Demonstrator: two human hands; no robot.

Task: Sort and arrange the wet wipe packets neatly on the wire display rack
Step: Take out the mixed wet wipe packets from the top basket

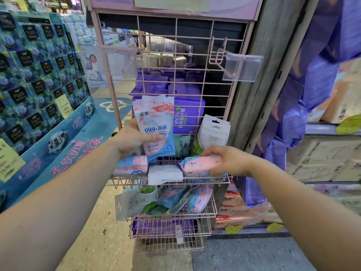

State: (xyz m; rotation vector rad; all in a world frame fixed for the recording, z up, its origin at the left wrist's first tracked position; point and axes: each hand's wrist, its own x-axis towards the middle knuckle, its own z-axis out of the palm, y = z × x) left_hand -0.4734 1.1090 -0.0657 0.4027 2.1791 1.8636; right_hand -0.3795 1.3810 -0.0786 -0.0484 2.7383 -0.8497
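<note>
Left hand (pixel 132 139) clamped on a fanned stack of flat pink-and-blue packets (pixel 156 124), held upright against the wire display rack (pixel 175 75), probably gathered by kind. Middle shelf (pixel 170 183): soft glossy packs lying flat, white one at the front edge. Right hand (pixel 226 161) gripping a plump pink pack (pixel 201 165) at the right corner, likely squaring it.

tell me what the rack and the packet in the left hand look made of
Rack: thin metal wire, apparently pink-coated, judging by its welded grid. Packet in the left hand: soft plastic film, slightly glossy, with printed face and crinkled edges.
</note>
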